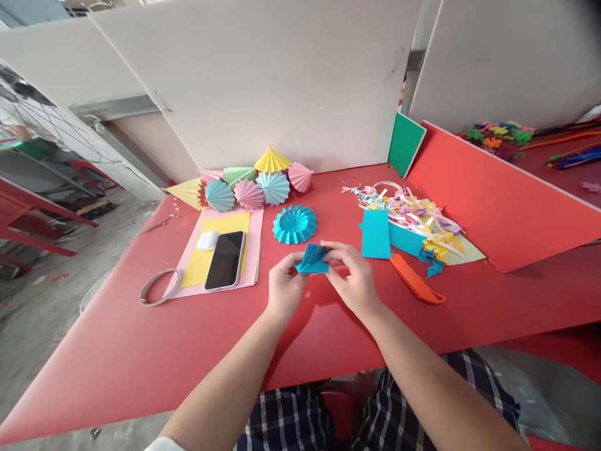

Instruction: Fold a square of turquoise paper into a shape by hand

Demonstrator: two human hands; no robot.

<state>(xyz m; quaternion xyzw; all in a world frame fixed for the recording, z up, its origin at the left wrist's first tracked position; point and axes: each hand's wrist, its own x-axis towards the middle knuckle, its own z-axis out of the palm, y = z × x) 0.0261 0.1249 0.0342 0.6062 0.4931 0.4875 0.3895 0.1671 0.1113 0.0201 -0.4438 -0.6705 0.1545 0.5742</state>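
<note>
A small folded blue paper (pixel 312 260) is held up above the red table, between both hands. My left hand (pixel 287 283) pinches its left side, and my right hand (pixel 351 275) grips its right side with thumb and fingers. Just beyond them lies a round pleated blue paper piece (pixel 295 224). To the right, a flat blue paper rectangle (pixel 375 234) rests by a heap of paper strips (pixel 413 210), with an orange serrated tool (pixel 416 280) in front of it.
Several pleated paper umbrellas (pixel 250 193) stand at the back. At left are a phone (pixel 225 260) on yellow and pink sheets, a white case (pixel 208 240) and a tape ring (pixel 159 287). A red board (pixel 498 200) leans at right; a white partition (pixel 291 81) rises behind.
</note>
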